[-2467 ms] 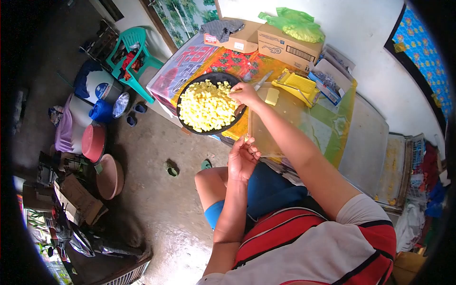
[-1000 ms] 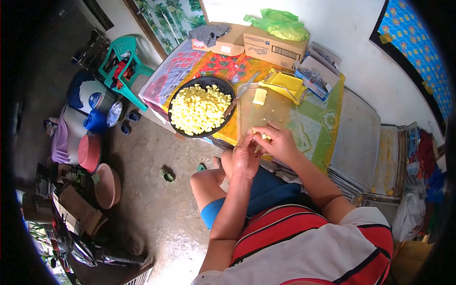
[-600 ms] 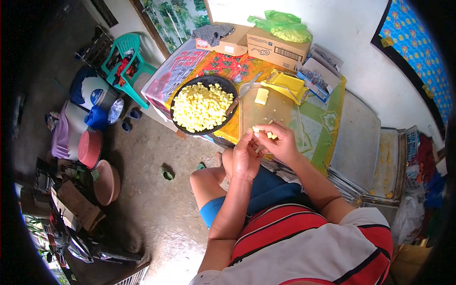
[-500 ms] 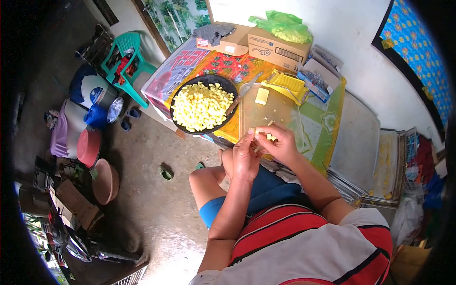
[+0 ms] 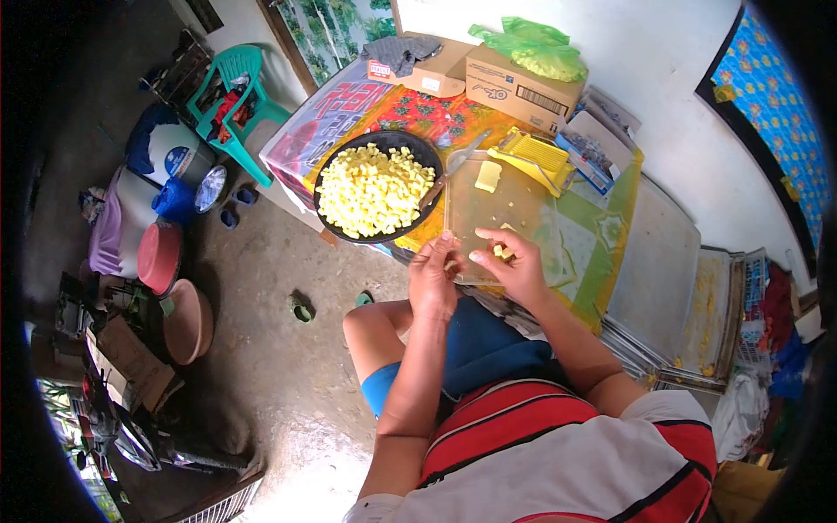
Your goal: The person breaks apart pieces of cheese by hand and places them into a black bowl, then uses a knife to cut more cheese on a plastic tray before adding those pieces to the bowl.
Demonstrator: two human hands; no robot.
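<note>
My left hand [image 5: 433, 283] is curled above the near left edge of a clear plastic cutting board [image 5: 527, 213], its fingertips drawn together; what they hold, if anything, is too small to make out. My right hand [image 5: 521, 268] is a little to the right, thumb and forefinger apart, the other fingers curled round a few pale yellow cubes [image 5: 503, 252]. On the board lie a pale yellow slab [image 5: 488, 176] and small crumbs. A round black pan [image 5: 436, 159] heaped with yellow cubes [image 5: 370, 193] stands to the left. A knife [image 5: 458, 167] rests between pan and board.
Behind the board is a yellow slatted rack [image 5: 532, 157], beside an open box [image 5: 593, 152]. A cardboard box [image 5: 514, 91] topped with a green plastic bag [image 5: 532, 48] stands at the back. Stacked trays [image 5: 649, 261] lean at the right; a green chair [image 5: 240, 65] is at far left.
My hands have drawn apart, the left moving left and the right staying over the board with its cubes. The right thumb and forefinger have parted. The view has shifted slightly.
</note>
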